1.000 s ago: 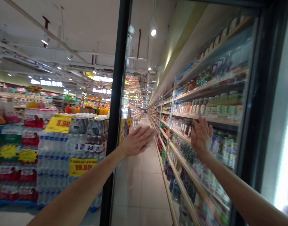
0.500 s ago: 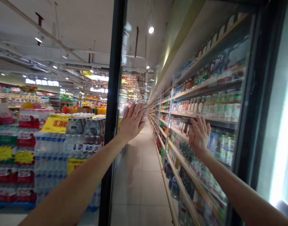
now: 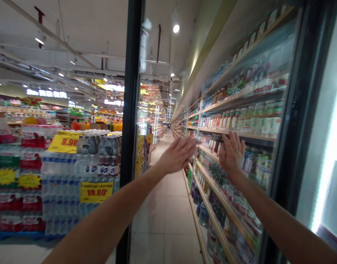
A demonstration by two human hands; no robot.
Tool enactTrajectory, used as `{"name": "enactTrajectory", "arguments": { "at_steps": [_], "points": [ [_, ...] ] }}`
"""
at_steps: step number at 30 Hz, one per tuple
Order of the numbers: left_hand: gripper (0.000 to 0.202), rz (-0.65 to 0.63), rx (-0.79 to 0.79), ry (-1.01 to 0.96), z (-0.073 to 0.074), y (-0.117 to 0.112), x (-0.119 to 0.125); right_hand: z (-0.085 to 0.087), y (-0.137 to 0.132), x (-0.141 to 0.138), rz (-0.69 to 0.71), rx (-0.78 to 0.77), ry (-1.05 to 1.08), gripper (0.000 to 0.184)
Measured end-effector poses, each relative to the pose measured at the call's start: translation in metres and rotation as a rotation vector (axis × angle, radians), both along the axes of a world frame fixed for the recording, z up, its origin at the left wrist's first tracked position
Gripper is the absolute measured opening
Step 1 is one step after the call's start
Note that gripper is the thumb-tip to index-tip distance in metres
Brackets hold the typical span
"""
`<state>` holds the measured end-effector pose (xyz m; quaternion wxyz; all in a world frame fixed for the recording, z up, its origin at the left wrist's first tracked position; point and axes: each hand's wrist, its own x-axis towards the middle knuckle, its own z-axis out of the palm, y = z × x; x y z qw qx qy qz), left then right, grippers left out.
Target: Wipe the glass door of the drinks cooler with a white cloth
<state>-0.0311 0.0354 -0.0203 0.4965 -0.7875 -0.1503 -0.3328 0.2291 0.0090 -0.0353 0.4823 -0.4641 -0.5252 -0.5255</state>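
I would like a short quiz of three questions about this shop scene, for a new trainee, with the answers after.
1. True or false: the left hand grips a bottle.
2. What does the right hand rest flat against? A) a trolley B) the glass door C) a basket
3. Fill in: the upper yellow price sign on the stacked water packs reads ____.

Key
1. False: it is open, with fingers spread, and holds nothing.
2. B
3. 8.90
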Motion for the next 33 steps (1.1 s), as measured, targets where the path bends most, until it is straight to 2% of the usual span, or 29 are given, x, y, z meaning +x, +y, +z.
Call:
{"name": "enactTrajectory", "arguments": {
  "at_steps": [2,4,6,8,9,10,11,14,16,18,21,24,26,29,31,33],
  "points": [
    [0.050,-0.070,0.045,0.243,-0.017,-0.003,0.011,0.000,0.000,0.000,-0.005,-0.005,-0.003,0.049],
    [0.050,-0.076,0.049,0.294,-0.014,-0.002,0.012,0.000,0.000,0.000,-0.004,-0.003,-0.007,0.049],
    [0.052,-0.018,0.010,0.122,0.008,0.002,0.005,0.000,0.001,0.000,0.001,0.002,-0.004,0.048],
    [0.054,0.049,-0.028,-0.159,0.031,0.006,-0.003,-0.001,0.001,0.000,0.006,-0.001,-0.002,0.048],
    [0.055,0.070,-0.036,-0.253,0.037,0.008,-0.006,-0.001,0.001,0.000,0.007,-0.006,-0.001,0.048],
    [0.055,0.077,-0.037,-0.283,0.037,0.009,-0.008,0.000,0.001,0.000,0.008,-0.010,-0.002,0.048],
    [0.055,0.067,-0.029,-0.241,0.031,0.009,-0.008,0.000,0.000,0.000,0.007,-0.011,-0.002,0.048],
    [0.051,-0.030,0.027,0.116,-0.002,0.007,-0.003,0.000,0.000,0.000,0.000,-0.007,0.003,0.048],
    [0.049,-0.063,0.046,0.218,-0.014,0.006,-0.002,0.001,0.000,0.000,0.002,0.010,-0.006,0.047],
    [0.050,-0.042,0.031,0.110,-0.007,0.006,-0.003,0.001,0.001,0.000,0.008,0.021,-0.010,0.047],
    [0.052,-0.021,-0.018,-0.077,0.018,0.007,-0.005,0.001,0.002,0.000,0.011,0.000,0.001,0.047],
    [0.051,-0.071,-0.085,-0.079,0.032,0.005,-0.006,0.000,0.002,0.002,0.012,-0.026,0.021,0.048],
    [0.051,-0.109,-0.115,-0.096,0.032,0.003,-0.010,0.000,-0.001,0.004,0.019,-0.033,0.030,0.047],
    [0.050,-0.091,-0.121,-0.282,0.027,0.000,-0.019,0.001,-0.008,-0.002,0.036,-0.035,0.055,0.047],
    [0.052,-0.045,-0.101,-0.395,0.026,-0.001,-0.023,0.003,-0.014,-0.023,0.073,-0.027,0.064,0.049],
    [0.053,-0.020,-0.078,-0.415,0.025,-0.002,-0.025,0.004,-0.019,-0.061,0.189,-0.047,-0.035,0.053]
  ]
}}
